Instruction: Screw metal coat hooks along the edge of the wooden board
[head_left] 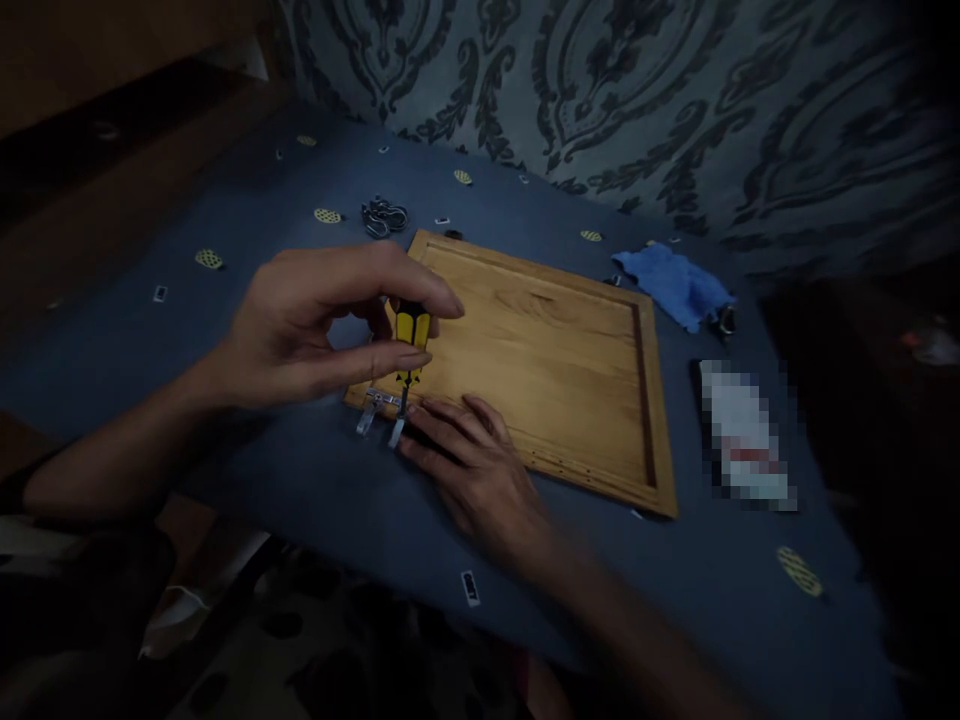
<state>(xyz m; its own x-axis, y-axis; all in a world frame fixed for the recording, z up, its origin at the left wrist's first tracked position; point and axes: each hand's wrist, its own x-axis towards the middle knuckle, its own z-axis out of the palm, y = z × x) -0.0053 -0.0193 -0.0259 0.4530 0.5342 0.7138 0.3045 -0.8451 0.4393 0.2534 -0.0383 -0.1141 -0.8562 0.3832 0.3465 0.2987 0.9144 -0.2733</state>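
My left hand [315, 325] pinches the yellow-and-black handle of a screwdriver [412, 338] between thumb and fingers. The screwdriver stands nearly upright, its tip down at a small metal hinge-like fitting [381, 400] on the near left corner of a wooden panel [555, 370]. Two prongs of the fitting stick out past the panel's edge. Across the near edge of the panel lies my right hand [480, 470], fingers stretched out, with fingertips beside the fitting and the screwdriver tip. Its thumb is hidden. The panel lies flat with its raised frame facing up.
A blue patterned cloth [247, 220] covers the surface under the panel. Behind the panel sits a small tangle of dark metal pieces [384, 216]. To the right are a crumpled blue rag [675, 285] and a blurred-out pale packet [742, 435]. A patterned wall or backrest [600, 90] rises behind.
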